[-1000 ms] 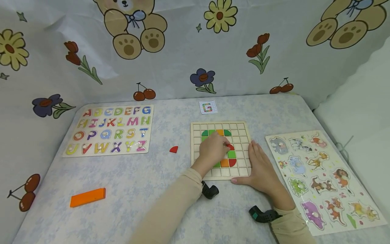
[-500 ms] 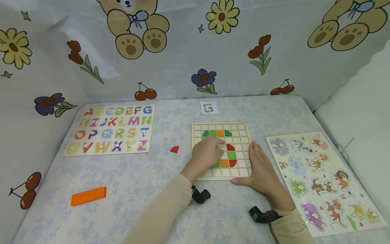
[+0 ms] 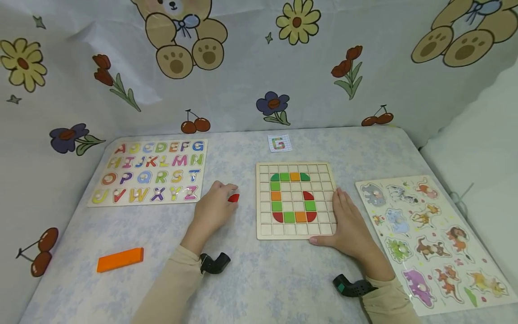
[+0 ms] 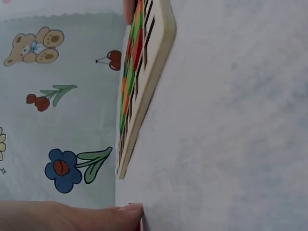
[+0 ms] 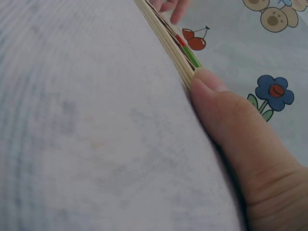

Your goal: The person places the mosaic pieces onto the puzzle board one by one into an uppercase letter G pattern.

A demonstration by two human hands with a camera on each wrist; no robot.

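Beside wooden grid board (image 3: pixel 296 232), fingers (image 3: pixel 226 189) touch red (quarter-round) piece (image 3: pixel 234 197).

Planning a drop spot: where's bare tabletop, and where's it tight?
Free: front strip between orange block and the wrists; back strip behind alphabet puzzle. Tight: gap where left hand reaches red piece beside grid board; right hand fills the gap before animal puzzle.

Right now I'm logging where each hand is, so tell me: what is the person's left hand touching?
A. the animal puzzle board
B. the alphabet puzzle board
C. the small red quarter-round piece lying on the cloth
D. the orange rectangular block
C: in the head view the left hand has its fingertips on the small red quarter-round piece, left of the wooden grid board; the orange rectangular block lies apart.
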